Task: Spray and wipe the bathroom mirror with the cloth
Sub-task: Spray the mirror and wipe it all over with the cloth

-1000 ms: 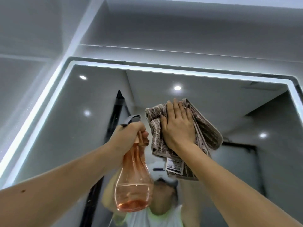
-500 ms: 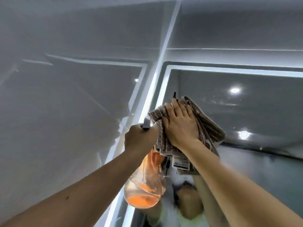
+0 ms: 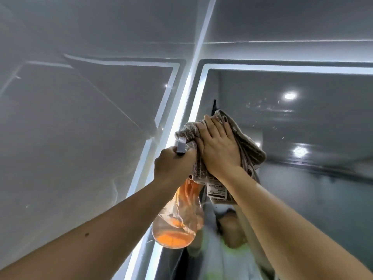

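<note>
The lit-edged bathroom mirror [image 3: 302,158] fills the right half of the view. My right hand [image 3: 219,150] presses a brown-and-white folded cloth [image 3: 250,150] flat against the glass near the mirror's upper left corner; a white label hangs from the cloth's lower edge. My left hand [image 3: 173,168] grips the neck of an orange see-through spray bottle [image 3: 177,221] just left of the cloth, its grey nozzle sticking up above my fist. A little orange liquid sits at the bottle's bottom.
A glossy grey wall [image 3: 80,138] with tile seams meets the mirror's glowing left edge [image 3: 181,122]. Small droplets [image 3: 262,106] speckle the glass up and right of the cloth. The mirror reflects ceiling spotlights and the person below.
The cloth and my right hand have slid left across the mirror to its left edge. The view swung left with them. My left hand kept the bottle beside the cloth.
</note>
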Tool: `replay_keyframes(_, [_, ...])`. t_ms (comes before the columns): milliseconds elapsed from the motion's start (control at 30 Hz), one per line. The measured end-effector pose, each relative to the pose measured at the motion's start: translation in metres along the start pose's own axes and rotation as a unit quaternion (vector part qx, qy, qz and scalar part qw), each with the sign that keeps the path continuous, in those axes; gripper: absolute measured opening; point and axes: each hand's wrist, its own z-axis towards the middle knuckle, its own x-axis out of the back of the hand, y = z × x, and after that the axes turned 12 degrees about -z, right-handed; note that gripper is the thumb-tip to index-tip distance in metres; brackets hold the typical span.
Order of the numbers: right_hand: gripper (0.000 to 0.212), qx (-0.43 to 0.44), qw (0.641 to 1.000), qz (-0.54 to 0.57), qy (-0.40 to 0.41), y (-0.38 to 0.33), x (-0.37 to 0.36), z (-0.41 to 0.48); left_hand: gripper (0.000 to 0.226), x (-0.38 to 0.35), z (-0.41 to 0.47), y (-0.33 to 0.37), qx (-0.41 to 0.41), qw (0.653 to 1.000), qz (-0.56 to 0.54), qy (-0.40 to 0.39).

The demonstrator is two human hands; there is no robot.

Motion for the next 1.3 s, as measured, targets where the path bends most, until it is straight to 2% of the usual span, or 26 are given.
replay_keyframes(167, [0.050, -0.001, 1.000, -0.010, -0.012, 0.030, 0.005, -0.028, 0.024, -0.025, -0.027, 0.000, -0.010, 1.000, -0.003, -0.022])
replay_keyframes(333, [0.051, -0.011, 0.999, -0.019, -0.028, 0.090, 0.004, -0.082, 0.022, -0.084, -0.081, -0.001, -0.013, 0.998, 0.005, -0.063])
replay_keyframes(533, [0.051, -0.059, 0.998, -0.005, -0.036, 0.192, 0.007, -0.161, 0.028, -0.173, -0.150, 0.000, -0.007, 0.993, -0.009, -0.119])
replay_keyframes(700, [0.052, -0.090, 0.995, -0.012, -0.046, 0.296, 0.014, -0.232, 0.016, -0.257, -0.208, 0.002, 0.021, 0.989, -0.041, -0.141])
replay_keyframes(767, [0.052, -0.095, 0.994, -0.023, -0.052, 0.336, 0.019, -0.258, 0.023, -0.290, -0.234, 0.001, 0.029, 0.985, -0.063, -0.157])
replay_keyframes(1000, [0.051, -0.106, 0.992, -0.038, -0.065, 0.452, 0.026, -0.333, 0.021, -0.392, -0.306, -0.002, 0.035, 0.982, -0.096, -0.161])
replay_keyframes(1100, [0.051, -0.120, 0.990, -0.034, -0.067, 0.484, 0.026, -0.361, 0.019, -0.423, -0.327, 0.000, 0.046, 0.975, -0.103, -0.190])
replay_keyframes(1167, [0.060, -0.140, 0.988, -0.038, -0.060, 0.495, 0.024, -0.376, 0.017, -0.436, -0.334, 0.002, 0.072, 0.970, -0.115, -0.199])
replay_keyframes(1300, [0.068, -0.189, 0.979, -0.051, -0.053, 0.492, 0.021, -0.387, 0.015, -0.445, -0.338, 0.001, 0.085, 0.965, -0.129, -0.213])
